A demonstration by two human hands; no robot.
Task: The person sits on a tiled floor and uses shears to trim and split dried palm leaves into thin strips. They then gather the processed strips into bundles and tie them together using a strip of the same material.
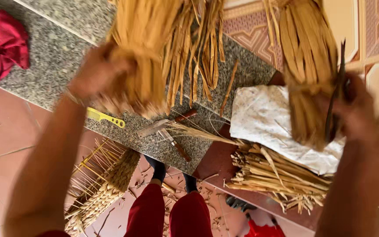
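Head view: we are looking down on our left hand (96,72), which is closing its fingers around a thick bundle of dried straw strips (148,48) held above the speckled granite ledge (62,52). Our right hand (355,109) is gripping a second straw bundle (308,66) together with a dark thin blade-like tool (339,83), above a white cloth (268,118) lying at the ledge's end. A yellow comb (104,117), a metal scraper (156,127) and a wooden-handled knife (178,149) are lying on the granite below the left bundle. Cut straw stalks (277,175) are piling just beside the cloth. A half-woven basket (104,186) is leaning against the ledge, near our red-trousered legs (167,213). A red cloth (1,44) is sitting at far left.
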